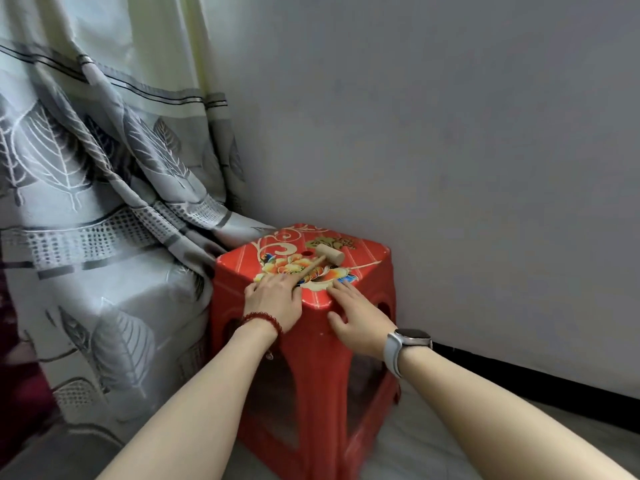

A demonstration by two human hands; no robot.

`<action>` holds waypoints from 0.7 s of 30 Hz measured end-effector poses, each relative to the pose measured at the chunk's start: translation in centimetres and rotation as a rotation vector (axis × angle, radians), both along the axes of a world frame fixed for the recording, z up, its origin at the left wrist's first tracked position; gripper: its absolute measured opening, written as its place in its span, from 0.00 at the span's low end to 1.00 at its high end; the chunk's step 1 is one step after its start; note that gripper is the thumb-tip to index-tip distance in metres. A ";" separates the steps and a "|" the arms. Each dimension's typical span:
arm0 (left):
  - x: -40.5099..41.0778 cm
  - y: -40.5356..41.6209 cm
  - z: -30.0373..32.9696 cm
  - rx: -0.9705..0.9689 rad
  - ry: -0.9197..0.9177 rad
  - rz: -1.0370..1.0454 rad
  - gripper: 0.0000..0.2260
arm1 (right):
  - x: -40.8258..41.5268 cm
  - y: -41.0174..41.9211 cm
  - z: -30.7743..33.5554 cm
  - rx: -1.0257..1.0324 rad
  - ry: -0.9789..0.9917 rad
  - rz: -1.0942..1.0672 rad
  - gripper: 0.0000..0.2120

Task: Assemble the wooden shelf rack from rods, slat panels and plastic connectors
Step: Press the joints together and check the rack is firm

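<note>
A small light-wood mallet (pixel 320 259) with a cylindrical head and thin round handle lies on the top of a red plastic stool (pixel 311 341) printed with flowers and gold scrolls, just right of the frame's centre. The mallet's head sits toward the stool's far edge; the handle slants down-left toward the near edge. The left hand (pixel 275 299), with a dark red bead bracelet (pixel 263 322) at its wrist, rests over the handle's near end, fingers laid fairly flat on it; whether they actually curl round the handle cannot be told. The right hand (pixel 358 317), a grey-strapped watch (pixel 407 344) on its wrist, rests open on the stool's near right corner, fingers spread, holding nothing. A grey leaf-patterned curtain (pixel 104 202) fills the left of the frame; a pale wall (pixel 450 133) fills the right.
</note>
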State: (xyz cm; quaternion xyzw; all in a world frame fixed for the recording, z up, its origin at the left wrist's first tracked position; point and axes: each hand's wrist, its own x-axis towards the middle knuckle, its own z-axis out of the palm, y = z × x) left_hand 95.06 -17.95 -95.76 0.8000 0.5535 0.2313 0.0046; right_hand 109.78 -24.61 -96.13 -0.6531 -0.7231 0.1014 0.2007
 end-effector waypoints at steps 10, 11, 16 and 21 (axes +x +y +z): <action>2.4 -11.1 5.2 0.152 -0.312 -0.167 0.15 | 3.5 -11.3 6.5 0.120 0.185 -0.286 0.16; 3.2 -13.7 5.0 0.166 -0.351 -0.232 0.14 | 4.1 -14.5 6.8 0.136 0.217 -0.328 0.15; 6.4 -23.8 3.2 0.126 -0.426 -0.479 0.12 | 6.1 -28.2 6.2 0.277 0.211 -0.449 0.11; 11.0 -33.1 1.1 0.107 -0.414 -0.776 0.14 | 8.2 -41.2 5.9 0.582 -0.528 -0.573 0.10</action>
